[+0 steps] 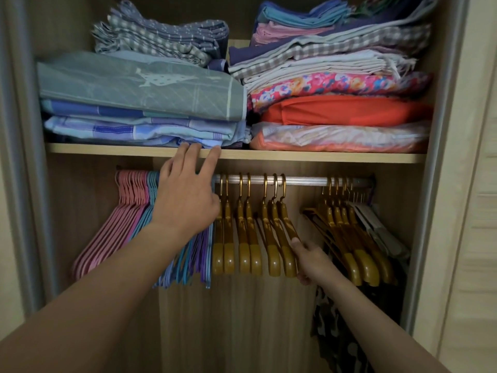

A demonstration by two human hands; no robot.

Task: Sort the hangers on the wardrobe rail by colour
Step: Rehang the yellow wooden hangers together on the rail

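Observation:
A silver rail (304, 181) runs across the wardrobe under a wooden shelf. From the left hang pink hangers (118, 222), then blue and purple hangers (188, 262), then several gold hangers (247, 238). After a gap, more gold hangers (349, 238) are bunched at the right, with pale hangers (376, 227) behind them. My left hand (185, 195) has straight, spread fingers reaching up to the shelf edge, its palm against the blue hangers' hooks. My right hand (312, 261) grips the lower arm of the rightmost gold hanger in the middle group.
The wooden shelf (322, 157) just above the rail carries two piles of folded bedding (336, 109). A dark patterned garment (338, 332) hangs low at the right. The wardrobe's side frames close in on both sides.

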